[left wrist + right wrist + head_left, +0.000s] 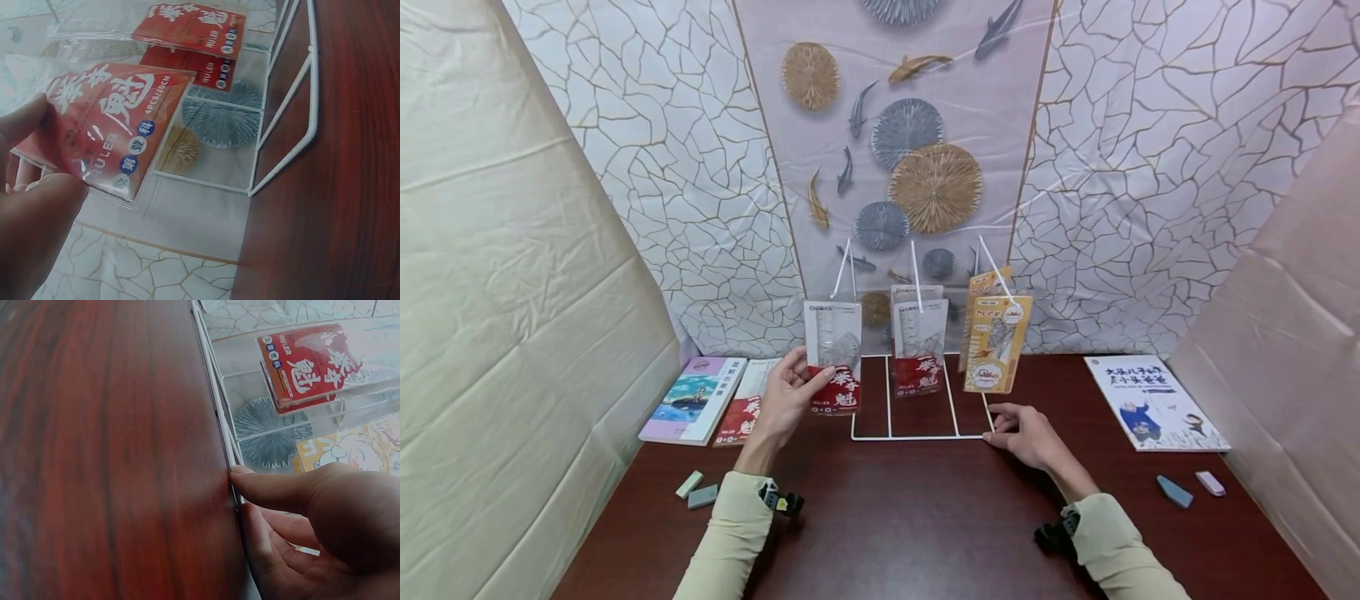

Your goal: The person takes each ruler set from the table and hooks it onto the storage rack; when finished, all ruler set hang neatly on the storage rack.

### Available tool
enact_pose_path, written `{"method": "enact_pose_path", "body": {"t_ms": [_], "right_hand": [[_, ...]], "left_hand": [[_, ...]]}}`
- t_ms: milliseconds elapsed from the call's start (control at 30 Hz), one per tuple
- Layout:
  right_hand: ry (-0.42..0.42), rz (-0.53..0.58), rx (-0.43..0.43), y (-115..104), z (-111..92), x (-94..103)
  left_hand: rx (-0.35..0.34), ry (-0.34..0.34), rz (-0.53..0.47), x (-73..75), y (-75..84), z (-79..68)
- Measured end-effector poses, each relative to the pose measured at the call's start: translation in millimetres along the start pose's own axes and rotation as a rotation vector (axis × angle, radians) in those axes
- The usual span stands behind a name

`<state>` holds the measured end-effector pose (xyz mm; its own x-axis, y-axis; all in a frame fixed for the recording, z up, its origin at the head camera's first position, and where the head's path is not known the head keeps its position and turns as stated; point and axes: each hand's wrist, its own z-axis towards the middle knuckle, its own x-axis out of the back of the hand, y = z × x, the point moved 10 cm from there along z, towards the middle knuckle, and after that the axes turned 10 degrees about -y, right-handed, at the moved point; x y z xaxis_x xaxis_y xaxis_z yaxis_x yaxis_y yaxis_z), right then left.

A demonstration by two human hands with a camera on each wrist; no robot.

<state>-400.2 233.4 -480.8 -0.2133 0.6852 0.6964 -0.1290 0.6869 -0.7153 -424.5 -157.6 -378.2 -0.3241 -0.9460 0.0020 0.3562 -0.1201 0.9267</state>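
A white wire display rack stands on the table, with packets hanging from its three prongs. My left hand pinches the lower left edge of a red-and-white ruler set packet at the left prong; thumb and fingers grip the packet in the left wrist view. Down at the rack's front right corner is my right hand, its thumb and forefinger pinching the base wire. More red-and-white ruler packets hang in the middle, and yellow duck-print packets on the right.
On the left lie a book, another red-and-white packet partly behind my left hand, and two erasers. A white picture book and two more small erasers lie on the right. A patterned cloth backdrop rises behind.
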Motion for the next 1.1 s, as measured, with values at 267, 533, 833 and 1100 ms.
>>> {"method": "enact_pose_path", "body": {"t_ms": [267,533,833,1100], "right_hand": [[0.004,0.011,0.006,0.4,1.4,1.0],[0.013,-0.005,-0.001,1.7,-0.5,2.1],[0.012,0.003,-0.006,0.9,-0.3,-0.7],[0.009,0.004,-0.019,4.0,0.4,-0.7]], "left_hand": [[-0.012,0.117,0.016,5.6,-6.4,0.6],[-0.034,0.126,0.025,-1.5,-16.2,17.7],[-0.031,0.103,0.002,0.8,-23.7,37.2],[-0.036,0.097,-0.006,3.7,-23.6,42.1]]}}
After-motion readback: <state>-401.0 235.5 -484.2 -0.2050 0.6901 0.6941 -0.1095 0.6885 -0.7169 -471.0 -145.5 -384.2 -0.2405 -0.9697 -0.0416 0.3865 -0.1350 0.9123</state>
